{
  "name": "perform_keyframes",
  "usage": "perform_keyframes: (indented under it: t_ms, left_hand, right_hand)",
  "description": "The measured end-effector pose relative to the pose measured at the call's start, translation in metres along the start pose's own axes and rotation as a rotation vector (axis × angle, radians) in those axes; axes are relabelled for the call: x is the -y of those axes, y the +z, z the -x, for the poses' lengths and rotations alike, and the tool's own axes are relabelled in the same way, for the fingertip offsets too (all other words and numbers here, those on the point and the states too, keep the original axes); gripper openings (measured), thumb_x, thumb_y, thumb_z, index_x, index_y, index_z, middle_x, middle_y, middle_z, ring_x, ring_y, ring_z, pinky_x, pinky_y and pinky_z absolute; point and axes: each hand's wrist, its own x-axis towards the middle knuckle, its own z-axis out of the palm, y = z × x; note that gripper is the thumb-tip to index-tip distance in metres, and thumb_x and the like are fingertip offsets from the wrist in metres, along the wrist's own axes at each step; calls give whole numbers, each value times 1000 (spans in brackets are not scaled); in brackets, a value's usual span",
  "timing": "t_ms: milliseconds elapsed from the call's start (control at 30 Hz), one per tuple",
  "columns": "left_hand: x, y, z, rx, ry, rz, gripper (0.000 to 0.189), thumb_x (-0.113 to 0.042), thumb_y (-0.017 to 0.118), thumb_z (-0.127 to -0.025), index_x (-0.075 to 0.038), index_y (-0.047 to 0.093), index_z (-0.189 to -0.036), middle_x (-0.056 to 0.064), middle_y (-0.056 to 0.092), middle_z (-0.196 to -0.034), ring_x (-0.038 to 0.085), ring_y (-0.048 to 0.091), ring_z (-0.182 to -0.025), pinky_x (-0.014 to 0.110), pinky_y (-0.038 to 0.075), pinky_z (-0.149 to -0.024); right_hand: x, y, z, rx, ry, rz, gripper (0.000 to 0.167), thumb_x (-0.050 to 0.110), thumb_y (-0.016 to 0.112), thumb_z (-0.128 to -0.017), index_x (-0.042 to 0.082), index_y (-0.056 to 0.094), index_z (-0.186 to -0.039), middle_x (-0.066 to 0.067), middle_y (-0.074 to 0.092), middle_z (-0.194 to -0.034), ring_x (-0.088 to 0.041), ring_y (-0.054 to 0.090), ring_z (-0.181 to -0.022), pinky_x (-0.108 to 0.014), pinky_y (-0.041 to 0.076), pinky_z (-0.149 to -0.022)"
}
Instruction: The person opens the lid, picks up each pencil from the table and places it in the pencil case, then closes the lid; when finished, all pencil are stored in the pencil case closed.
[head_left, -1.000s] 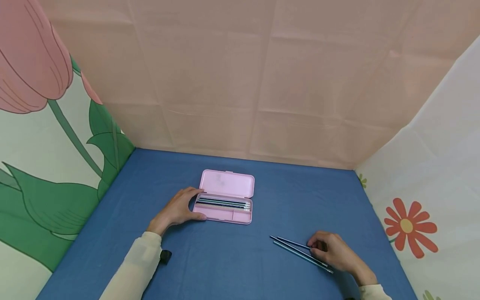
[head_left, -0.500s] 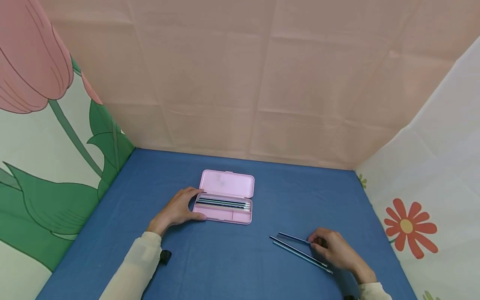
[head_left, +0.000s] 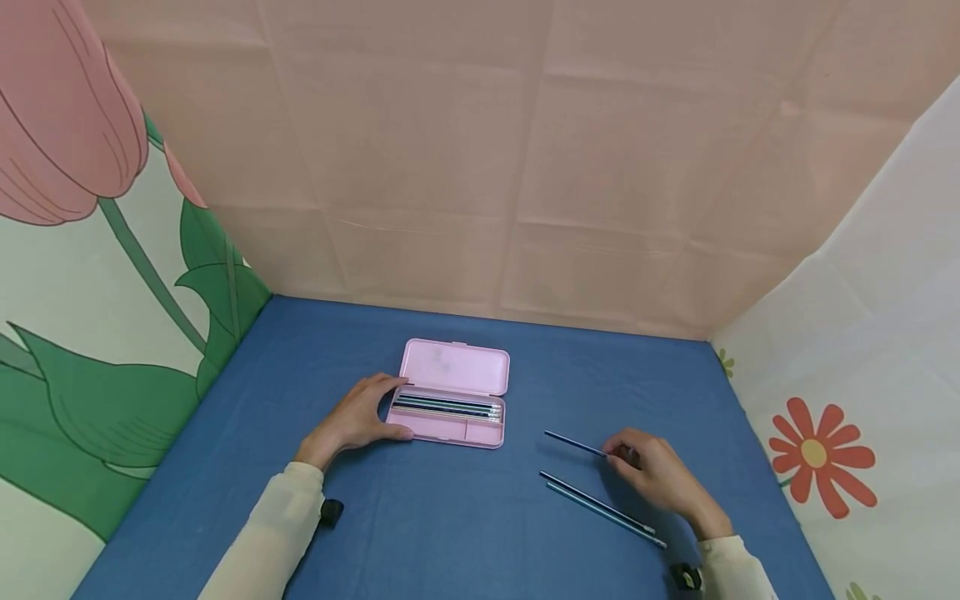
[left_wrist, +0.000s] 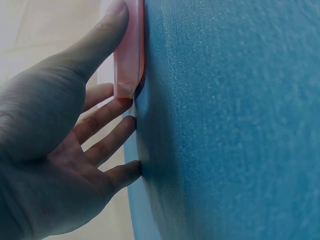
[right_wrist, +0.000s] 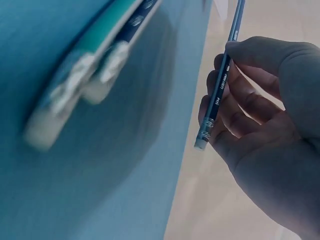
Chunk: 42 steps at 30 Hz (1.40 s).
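Observation:
A pink pencil case lies with its lid folded back and several pencils in its rear compartment. My left hand holds the case's left end, thumb at the front edge and fingers behind. In the left wrist view, the thumb lies along the pink wall. My right hand pinches a dark pencil between thumb and fingers, above the cloth. Its eraser end points back toward the palm in the right wrist view. Below it, a navy pencil and a teal pencil lie side by side.
A blue cloth covers the table. Behind it rises a beige backdrop. Patterned cloth walls stand on both sides, with a tulip at left and a red flower at right.
My right hand has lifted one pencil away from the other two and moved it up and left, toward the case. The left hand and the case have stayed in place.

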Motion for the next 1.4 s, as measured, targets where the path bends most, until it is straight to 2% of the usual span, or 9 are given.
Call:
perform_keyframes:
  t_ms: [200,467,700,933,1200,1400]
  left_hand:
    - [-1,-1,0,-1,-2,0,97,-42,100,-87,-9,55,-166,23,55,-167,52,48,-156,80,40,-126]
    - [-1,0,1,0,-7,-1,97,-43,100,-86,-10,55,-166,23,56,-167,51,49,-155,79,41,-126]
    - [0,1,0,-1,-10,3,98,-42,100,-86,-9,55,-166,23,56,-166,51,48,-155,79,41,-126]
    - [-1,1,1,-1,-11,-2,98,-43,100,-86,-10,55,-166,23,56,-166,52,48,-155,80,41,-125]
    - [0,2,0,-1,-19,-4,97,-42,100,-87,-11,54,-167,22,55,-168,51,48,-157,80,41,-126]
    - [-2,1,0,1,-19,-10,98,-43,100,-87,-10,54,-167,23,55,-168,51,48,-156,80,41,-126]
  right_hand:
    - [10,4,-15,-43,-39,22,11,9,80,-105,16,82,-113,12,74,-100,0,61,-84,-24,55,-72]
    - [23,7,-35,-47,-99,16,11,12,77,-108,12,83,-117,2,80,-105,-1,63,-86,-25,56,-74]
    - [38,13,-57,-28,-133,5,11,10,76,-108,13,83,-117,0,79,-105,-5,61,-86,-25,54,-74]
    - [59,20,-81,2,-158,6,11,10,76,-108,16,82,-116,8,75,-100,-4,58,-83,-24,51,-71]
    - [78,36,-108,63,-193,-13,13,12,74,-110,9,83,-119,4,76,-102,-8,61,-86,-23,54,-73]
    - [88,51,-127,92,-238,-28,12,9,74,-109,8,82,-118,2,76,-100,-9,61,-85,-24,53,-71]
